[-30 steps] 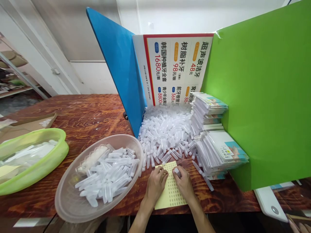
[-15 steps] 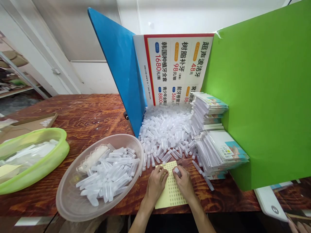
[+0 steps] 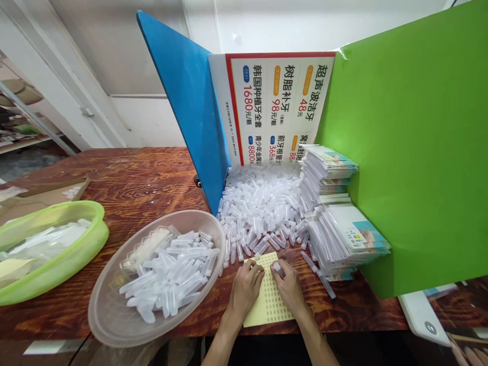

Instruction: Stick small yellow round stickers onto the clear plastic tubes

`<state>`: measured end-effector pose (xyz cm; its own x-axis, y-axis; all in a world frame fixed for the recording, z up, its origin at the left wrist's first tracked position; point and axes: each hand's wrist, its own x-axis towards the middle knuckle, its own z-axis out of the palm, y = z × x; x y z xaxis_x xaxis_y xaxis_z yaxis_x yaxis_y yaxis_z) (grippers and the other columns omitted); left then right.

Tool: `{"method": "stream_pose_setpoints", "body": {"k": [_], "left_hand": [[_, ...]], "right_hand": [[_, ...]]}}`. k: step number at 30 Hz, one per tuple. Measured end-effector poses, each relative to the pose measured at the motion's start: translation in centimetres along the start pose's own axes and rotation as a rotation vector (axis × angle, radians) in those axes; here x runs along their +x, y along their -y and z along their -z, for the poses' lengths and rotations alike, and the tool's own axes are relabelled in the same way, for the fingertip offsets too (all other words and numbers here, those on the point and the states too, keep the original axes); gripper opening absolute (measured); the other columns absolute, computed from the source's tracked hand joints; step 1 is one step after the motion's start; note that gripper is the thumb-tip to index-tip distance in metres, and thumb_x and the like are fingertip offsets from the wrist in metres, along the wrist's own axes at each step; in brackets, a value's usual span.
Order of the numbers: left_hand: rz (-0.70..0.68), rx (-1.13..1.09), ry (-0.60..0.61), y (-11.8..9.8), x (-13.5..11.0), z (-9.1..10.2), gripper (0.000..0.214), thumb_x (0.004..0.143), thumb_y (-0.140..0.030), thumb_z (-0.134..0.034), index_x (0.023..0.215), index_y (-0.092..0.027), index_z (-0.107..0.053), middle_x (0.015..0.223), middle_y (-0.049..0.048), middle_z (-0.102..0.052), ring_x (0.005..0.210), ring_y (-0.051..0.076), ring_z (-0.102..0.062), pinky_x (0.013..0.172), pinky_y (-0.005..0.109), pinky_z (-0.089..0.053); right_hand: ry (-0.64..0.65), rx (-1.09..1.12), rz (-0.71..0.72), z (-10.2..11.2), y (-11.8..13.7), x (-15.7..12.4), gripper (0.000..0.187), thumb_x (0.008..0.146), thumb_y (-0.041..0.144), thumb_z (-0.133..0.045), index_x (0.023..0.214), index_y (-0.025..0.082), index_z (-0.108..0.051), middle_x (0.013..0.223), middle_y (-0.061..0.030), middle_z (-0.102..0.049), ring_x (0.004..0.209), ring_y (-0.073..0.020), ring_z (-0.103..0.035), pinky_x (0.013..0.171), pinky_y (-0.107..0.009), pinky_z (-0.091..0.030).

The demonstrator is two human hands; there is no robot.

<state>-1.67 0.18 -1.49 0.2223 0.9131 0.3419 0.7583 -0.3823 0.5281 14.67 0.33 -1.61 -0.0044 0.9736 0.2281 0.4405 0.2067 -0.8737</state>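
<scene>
A yellow sheet of small printed stickers [image 3: 272, 300] lies on the table in front of me. My left hand [image 3: 248, 282] rests over its left edge, fingers curled and pressed together; what they pinch is too small to make out. In my right hand [image 3: 288, 288], on the right part of the sheet, is a small plastic tube [image 3: 279, 269], its pale cap pointing up between thumb and fingers. Just beyond the sheet spreads a heap of similar translucent capped tubes [image 3: 263, 203]. To the left, a translucent plastic basket [image 3: 110, 305] holds many more tubes.
Blue [image 3: 186, 96] and green [image 3: 412, 152] panels flank a printed price board [image 3: 274, 101] behind the heap. Stacked cards [image 3: 343, 234] stand at the right, with two loose tubes [image 3: 319, 274] beside them. A lime-green basket [image 3: 76, 259] is far left; a white device [image 3: 425, 317] is lower right.
</scene>
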Motion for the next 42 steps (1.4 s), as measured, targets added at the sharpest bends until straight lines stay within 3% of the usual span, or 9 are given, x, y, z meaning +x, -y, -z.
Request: {"method": "stream_pose_setpoints", "body": {"k": [42], "left_hand": [[-0.030, 0.042, 0.003, 0.38, -0.05, -0.42, 0.015, 0.096, -0.018, -0.049, 0.092, -0.022, -0.063, 0.099, 0.0072, -0.065, 0.091, 0.024, -0.065, 0.077, 0.036, -0.051]], "right_hand": [[-0.011, 0.009, -0.008, -0.04, 0.14, -0.03, 0.018, 0.093, 0.025, -0.051, 0.078, 0.019, -0.058, 0.073, -0.0002, -0.059, 0.069, -0.0179, -0.056, 0.064, -0.026, -0.039]]}}
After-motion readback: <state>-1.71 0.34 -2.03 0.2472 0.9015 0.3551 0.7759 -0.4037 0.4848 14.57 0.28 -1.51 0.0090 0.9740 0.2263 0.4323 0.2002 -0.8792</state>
